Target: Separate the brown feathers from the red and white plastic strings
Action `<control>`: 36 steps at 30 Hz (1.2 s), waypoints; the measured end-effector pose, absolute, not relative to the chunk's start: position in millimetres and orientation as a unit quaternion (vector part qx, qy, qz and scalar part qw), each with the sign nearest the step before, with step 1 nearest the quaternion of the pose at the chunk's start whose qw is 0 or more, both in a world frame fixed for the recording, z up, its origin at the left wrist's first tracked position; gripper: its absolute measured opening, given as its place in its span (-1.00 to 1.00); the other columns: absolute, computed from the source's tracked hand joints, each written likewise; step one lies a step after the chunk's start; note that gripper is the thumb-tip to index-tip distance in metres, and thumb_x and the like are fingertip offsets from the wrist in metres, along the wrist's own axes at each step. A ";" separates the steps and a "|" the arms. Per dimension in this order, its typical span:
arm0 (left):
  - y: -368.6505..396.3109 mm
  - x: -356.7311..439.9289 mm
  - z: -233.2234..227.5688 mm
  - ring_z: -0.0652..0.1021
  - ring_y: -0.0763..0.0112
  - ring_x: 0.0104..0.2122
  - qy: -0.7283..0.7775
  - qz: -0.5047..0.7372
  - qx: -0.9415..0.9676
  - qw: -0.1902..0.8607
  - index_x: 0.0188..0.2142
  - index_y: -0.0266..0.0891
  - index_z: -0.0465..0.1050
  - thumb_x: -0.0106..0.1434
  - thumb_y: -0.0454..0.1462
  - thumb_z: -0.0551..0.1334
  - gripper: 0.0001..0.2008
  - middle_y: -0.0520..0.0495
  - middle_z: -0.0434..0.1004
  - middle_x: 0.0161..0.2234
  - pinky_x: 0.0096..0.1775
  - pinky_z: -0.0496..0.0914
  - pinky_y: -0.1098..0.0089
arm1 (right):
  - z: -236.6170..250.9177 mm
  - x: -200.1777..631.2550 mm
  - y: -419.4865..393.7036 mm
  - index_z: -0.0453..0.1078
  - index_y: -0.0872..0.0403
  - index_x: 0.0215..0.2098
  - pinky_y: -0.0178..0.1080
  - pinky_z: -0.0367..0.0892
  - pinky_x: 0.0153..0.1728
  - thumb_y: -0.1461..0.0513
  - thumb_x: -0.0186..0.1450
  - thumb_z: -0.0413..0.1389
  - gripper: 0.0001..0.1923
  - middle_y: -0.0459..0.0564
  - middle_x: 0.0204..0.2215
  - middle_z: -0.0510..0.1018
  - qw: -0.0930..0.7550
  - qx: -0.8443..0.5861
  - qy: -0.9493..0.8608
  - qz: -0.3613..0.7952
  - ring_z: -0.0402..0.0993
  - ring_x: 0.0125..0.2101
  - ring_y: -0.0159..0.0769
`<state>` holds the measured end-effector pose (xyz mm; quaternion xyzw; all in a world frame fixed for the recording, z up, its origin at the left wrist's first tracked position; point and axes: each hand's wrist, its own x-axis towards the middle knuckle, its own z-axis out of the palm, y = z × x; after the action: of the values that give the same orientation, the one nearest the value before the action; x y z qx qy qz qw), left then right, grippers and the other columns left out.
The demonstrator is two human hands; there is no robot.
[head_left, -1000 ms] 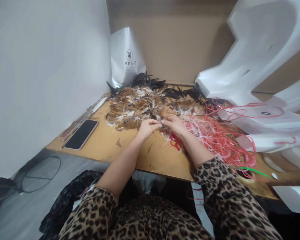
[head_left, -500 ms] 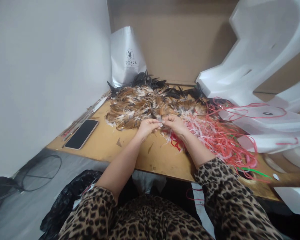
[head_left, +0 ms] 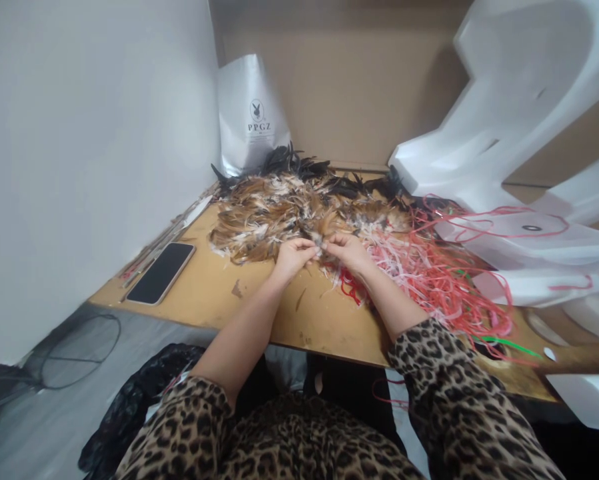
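Brown feathers (head_left: 249,220) with white fluff lie in a wide heap on the wooden table, black feathers (head_left: 289,160) along its back edge. At the heap's front, my left hand (head_left: 294,257) and my right hand (head_left: 348,252) meet with fingertips almost touching. Both pinch the pale base of a small brown feather tuft (head_left: 322,228), which points up and away from me. Exactly how the fingers grip it is too small to make out. Just right of my right hand spreads a tangle of red and pink ribbons (head_left: 429,280).
A phone (head_left: 162,273) lies on the table (head_left: 259,300) at the left. Behind the feathers stands a white bag (head_left: 252,113). Large white curved panels (head_left: 519,100) lean at the right. A black plastic bag (head_left: 144,393) rests below the table's front edge.
Both hands stay together at the same spot, holding the feather tuft with barely any movement. The whole view has shifted slightly.
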<state>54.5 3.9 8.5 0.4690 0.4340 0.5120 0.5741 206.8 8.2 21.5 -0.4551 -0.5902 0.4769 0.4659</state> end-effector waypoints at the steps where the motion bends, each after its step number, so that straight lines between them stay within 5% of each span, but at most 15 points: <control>1: 4.4 54.6 7.8 0.48 0.53 -0.59 0.430 0.511 0.465 0.582 -0.45 -0.34 0.41 -0.15 -0.23 0.39 -0.72 0.00 0.48 -0.60 -0.56 0.29 0.54 | 21.2 207.0 8.4 0.35 0.12 -0.57 -0.35 0.12 -0.51 0.08 -0.04 0.24 -0.73 -0.18 -0.66 0.38 0.471 -0.454 -0.589 0.475 0.20 -0.62 -0.49; 20: 3.3 49.6 13.0 0.45 0.66 -0.57 0.307 0.461 0.317 0.770 -0.46 -0.37 0.44 -0.04 -0.42 0.31 -0.90 -0.01 0.49 -0.54 -0.51 0.31 0.64 | 13.7 203.0 10.3 0.38 0.09 -0.56 -0.27 0.31 -0.38 0.15 -0.15 0.34 -0.72 -0.15 -0.62 0.47 0.493 -0.367 -0.457 0.644 0.38 -0.57 -0.43; 36: 9.8 47.7 5.6 0.52 0.58 -0.49 0.332 0.534 0.362 0.688 -0.41 -0.36 0.42 -0.08 -0.36 0.37 -0.79 -0.03 0.53 -0.49 -0.40 0.37 0.57 | 11.3 202.2 14.8 0.48 0.12 -0.46 -0.37 0.26 -0.46 0.10 -0.08 0.31 -0.71 -0.06 -0.56 0.53 0.489 -0.405 -0.490 0.598 0.39 -0.54 -0.46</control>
<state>47.7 9.8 5.6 0.3619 0.3323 0.5335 0.6885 202.2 14.8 11.3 -0.4048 -0.4896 0.5975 0.4893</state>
